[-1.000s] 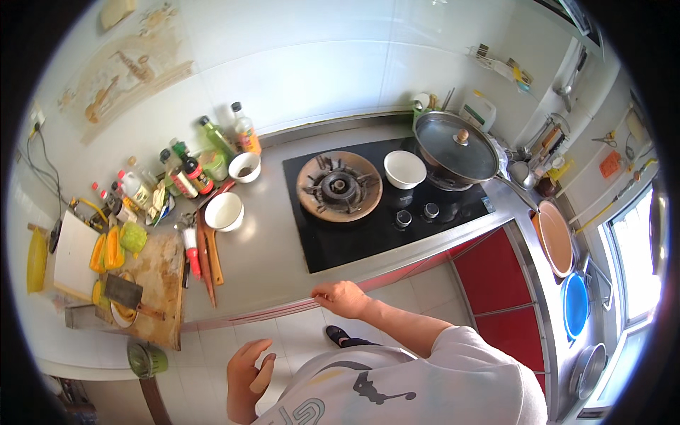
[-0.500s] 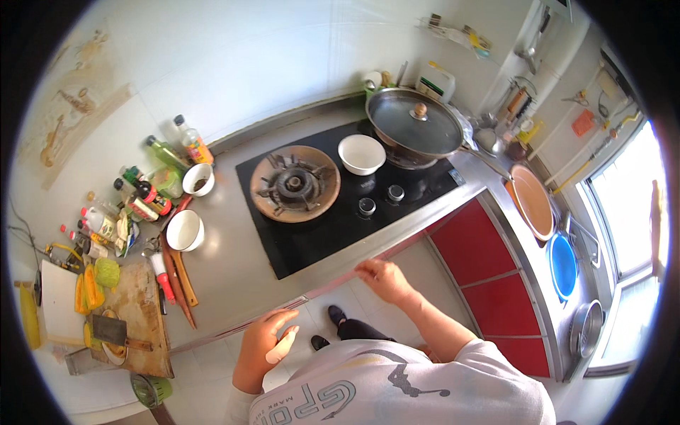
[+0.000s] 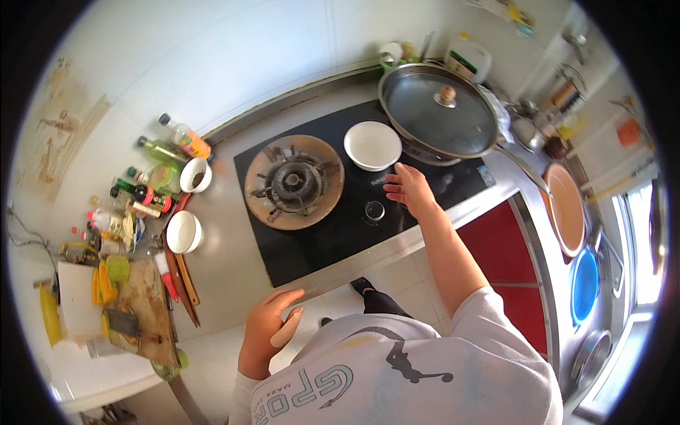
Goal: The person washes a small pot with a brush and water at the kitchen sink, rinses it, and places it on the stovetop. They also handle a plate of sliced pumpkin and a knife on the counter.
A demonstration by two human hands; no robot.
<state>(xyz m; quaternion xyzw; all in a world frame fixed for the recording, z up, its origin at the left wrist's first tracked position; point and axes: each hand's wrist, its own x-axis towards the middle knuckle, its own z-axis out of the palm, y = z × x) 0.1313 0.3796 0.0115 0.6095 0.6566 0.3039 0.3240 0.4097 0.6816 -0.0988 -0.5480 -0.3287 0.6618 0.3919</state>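
My right hand (image 3: 411,191) reaches over the black glass hob (image 3: 301,256), fingers apart and empty, close to the near right rim of a white bowl (image 3: 372,146). Whether a fingertip touches that bowl I cannot tell. My left hand (image 3: 271,327) hangs in front of the counter edge with thumb and fingers apart, holding nothing. To the left of the bowl is the uncovered gas burner (image 3: 294,183) in its round, browned tray. On the right, a large wok (image 3: 443,152) sits under a glass lid (image 3: 435,113) with a wooden knob.
Left of the hob stand two white bowls, one empty (image 3: 184,232) and one with dark bits (image 3: 196,175). Several bottles (image 3: 185,138), wooden utensils (image 3: 182,258) and a chopping board (image 3: 150,301) with a cleaver (image 3: 122,323) are there too. Orange (image 3: 564,212) and blue (image 3: 584,286) basins stand right.
My right hand has moved forward from in front of the counter to beside the white bowl on the hob. The left hand has hardly moved. The whole view has shifted slightly.
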